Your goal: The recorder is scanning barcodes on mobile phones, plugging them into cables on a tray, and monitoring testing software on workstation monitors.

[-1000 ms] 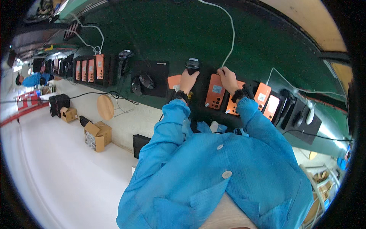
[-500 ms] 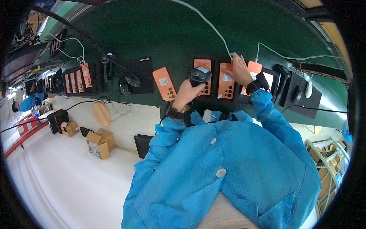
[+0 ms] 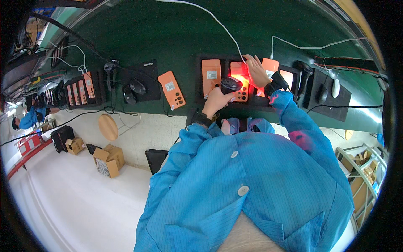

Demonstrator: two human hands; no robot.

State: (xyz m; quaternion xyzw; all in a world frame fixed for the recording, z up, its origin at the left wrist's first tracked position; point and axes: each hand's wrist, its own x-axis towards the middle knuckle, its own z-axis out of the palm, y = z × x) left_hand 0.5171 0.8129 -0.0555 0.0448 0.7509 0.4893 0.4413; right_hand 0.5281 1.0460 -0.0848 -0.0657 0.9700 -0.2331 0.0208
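My left hand (image 3: pixel 217 102) grips a black handheld barcode scanner (image 3: pixel 231 84). The scanner's red light falls on an orange phone (image 3: pixel 240 97) lying back up in a black tray (image 3: pixel 197 69). A white cable (image 3: pixel 228 31) runs to that phone's top end. There my right hand (image 3: pixel 257 70) rests with its fingers stretched out, beside the cable end. Left of the lit phone lies another orange phone (image 3: pixel 211 74) with a white label. To the right, an orange phone (image 3: pixel 270 64) with a cable plugged in is partly hidden by my right hand and wrist.
A loose orange phone (image 3: pixel 171 90) lies left of the tray. Further left are a mouse (image 3: pixel 137 86) on a black pad and another tray of phones (image 3: pixel 79 93). On the right stand a second scanner (image 3: pixel 305 71) and a white mouse (image 3: pixel 336 87). Cardboard boxes (image 3: pixel 110 159) sit on the floor.
The scanner has moved from the left phone toward the middle one, and its red light has come on. My right hand stays near the middle phone's top. The whole view has shifted slightly.
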